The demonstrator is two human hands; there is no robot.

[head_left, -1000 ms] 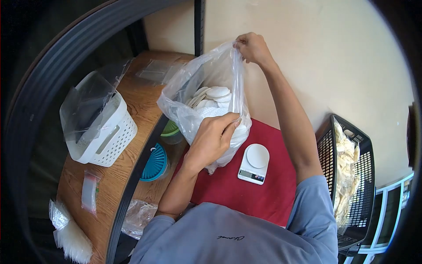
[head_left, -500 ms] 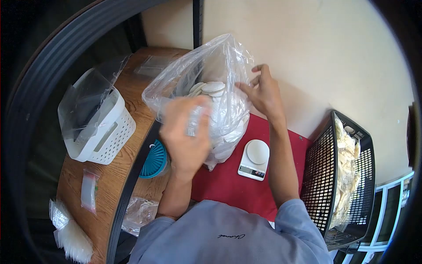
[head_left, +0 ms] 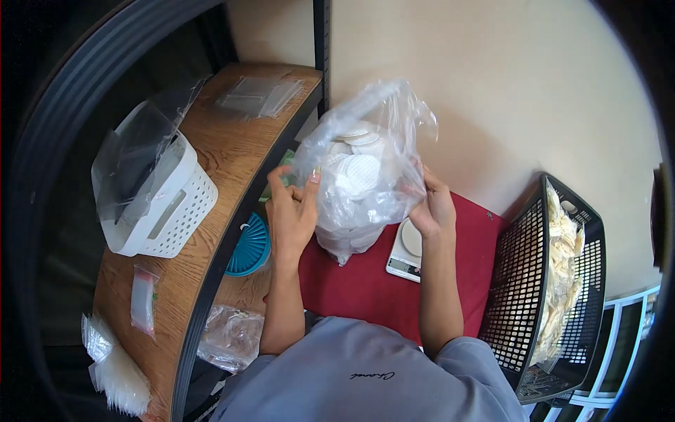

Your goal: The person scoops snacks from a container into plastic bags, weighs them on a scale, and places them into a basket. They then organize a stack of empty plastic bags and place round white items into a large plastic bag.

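A clear plastic bag (head_left: 337, 235) filled with round white cotton pads (head_left: 362, 172) stands on the red surface in front of me, its loose mouth bunched upward. At its left side is my left hand (head_left: 292, 214), thumb and fingers on either side of the thin plastic. My right hand (head_left: 434, 207) grips the bag's right edge, with some fingers hidden behind the film. Just below that hand, a white digital kitchen scale (head_left: 403, 266) is partly covered by the hand and the bag.
A wooden shelf (head_left: 232, 151) on the left carries a white perforated basket (head_left: 186, 218) and packs of clear bags (head_left: 116, 373). Below it is a teal round lid (head_left: 247, 246). On the right stands a black crate (head_left: 517, 302) holding pale bagged material (head_left: 559, 274).
My left hand has moved left off the front of the bag to its side. My right hand has come down onto the right edge. The bag's mouth has drawn in and sunk lower.
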